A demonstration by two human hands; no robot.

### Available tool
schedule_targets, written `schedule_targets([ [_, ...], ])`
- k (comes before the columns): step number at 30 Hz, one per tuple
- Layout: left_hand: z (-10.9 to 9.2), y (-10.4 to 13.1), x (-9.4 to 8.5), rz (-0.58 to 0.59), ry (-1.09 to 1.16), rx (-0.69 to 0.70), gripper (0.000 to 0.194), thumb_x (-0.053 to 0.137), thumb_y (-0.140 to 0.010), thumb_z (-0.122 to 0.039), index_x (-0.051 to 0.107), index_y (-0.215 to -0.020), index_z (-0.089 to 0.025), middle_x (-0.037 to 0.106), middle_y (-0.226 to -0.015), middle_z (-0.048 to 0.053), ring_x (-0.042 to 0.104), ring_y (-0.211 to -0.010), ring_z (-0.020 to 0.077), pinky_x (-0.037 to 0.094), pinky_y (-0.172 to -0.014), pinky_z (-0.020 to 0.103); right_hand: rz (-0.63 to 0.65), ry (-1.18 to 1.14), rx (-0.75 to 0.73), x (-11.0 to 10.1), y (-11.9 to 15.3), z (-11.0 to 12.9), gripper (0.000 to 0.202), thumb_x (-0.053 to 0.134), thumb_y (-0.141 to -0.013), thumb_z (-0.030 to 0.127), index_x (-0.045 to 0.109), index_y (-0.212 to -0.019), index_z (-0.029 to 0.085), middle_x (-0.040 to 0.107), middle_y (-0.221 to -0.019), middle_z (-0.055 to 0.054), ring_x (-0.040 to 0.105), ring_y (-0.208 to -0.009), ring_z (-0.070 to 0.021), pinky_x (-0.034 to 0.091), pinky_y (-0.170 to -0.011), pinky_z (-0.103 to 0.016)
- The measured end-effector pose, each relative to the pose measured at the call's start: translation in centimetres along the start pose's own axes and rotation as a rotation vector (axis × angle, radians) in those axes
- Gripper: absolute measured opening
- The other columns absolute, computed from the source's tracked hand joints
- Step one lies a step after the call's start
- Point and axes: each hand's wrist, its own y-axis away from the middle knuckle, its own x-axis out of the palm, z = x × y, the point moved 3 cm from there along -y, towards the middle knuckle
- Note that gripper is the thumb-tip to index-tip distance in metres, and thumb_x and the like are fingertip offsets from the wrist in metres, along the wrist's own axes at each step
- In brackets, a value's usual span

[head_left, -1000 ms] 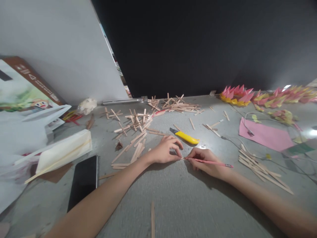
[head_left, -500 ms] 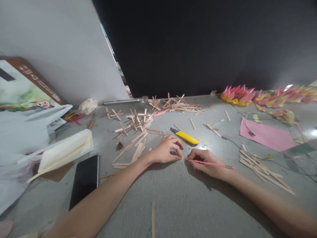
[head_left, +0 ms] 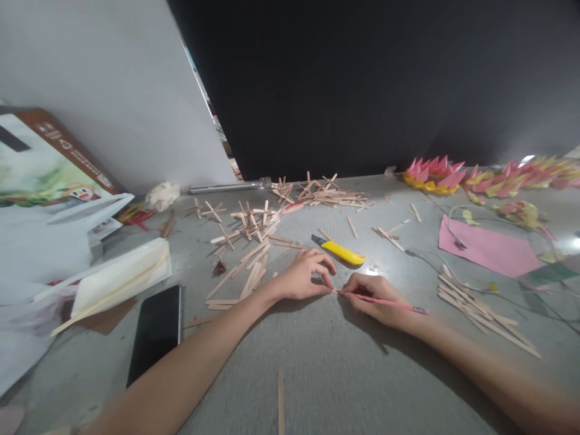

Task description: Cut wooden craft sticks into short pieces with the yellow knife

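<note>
Slim pink pencil sits gripped in your right hand, its tip beside a tiny pale piece your left hand pinches, on the near side of the yellow-handled utility knife on the grey bench.

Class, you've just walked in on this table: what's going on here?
A person's right hand holds a pink pencil, its tip close to a small pale piece that the left hand seems to pinch. The contact itself is too small to make out. A yellow utility knife lies just beyond the hands, and wooden sticks, some crossed, are scattered farther back.
</note>
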Motion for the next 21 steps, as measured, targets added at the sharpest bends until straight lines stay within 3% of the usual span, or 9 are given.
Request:
schedule_targets([
  [4,0.01,0.0,0.01,-0.004,-0.006,0.005,0.012,0.082,-0.087,-0.034,0.079,-0.079,-0.025,0.071,-0.121,0.003,0.052,-0.122,0.0254,0.028,-0.114,0.047,-0.004,-0.03,0.026,0.16,-0.12,-0.04,0.02,0.059,-0.097,0.038,0.066,-0.092,0.019,0.062,-0.065,0.001,0.051,-0.058,-0.0125,0.038,-0.053,-0.024],
  [16,-0.06,0.06,0.0,0.002,-0.012,-0.001,0.013,0.081,-0.088,-0.035,0.08,-0.079,-0.026,0.07,-0.122,0.004,0.052,-0.122,0.0264,0.031,-0.112,0.047,0.018,-0.026,-0.011,0.2,-0.04,-0.36,0.009,0.061,-0.09,0.028,0.066,-0.086,0.021,0.059,-0.069,0.002,0.048,-0.06,-0.0123,0.037,-0.054,-0.024],
  [21,-0.13,0.06,-0.04,0.003,0.004,-0.006,0.012,0.082,-0.087,-0.034,0.079,-0.079,-0.026,0.07,-0.122,0.003,0.052,-0.123,0.0265,0.03,-0.113,0.047,-0.008,-0.052,0.02,0.15,0.0,0.05,0.016,0.061,-0.095,0.034,0.067,-0.09,0.021,0.061,-0.068,0.002,0.051,-0.058,-0.0122,0.038,-0.053,-0.024],
])
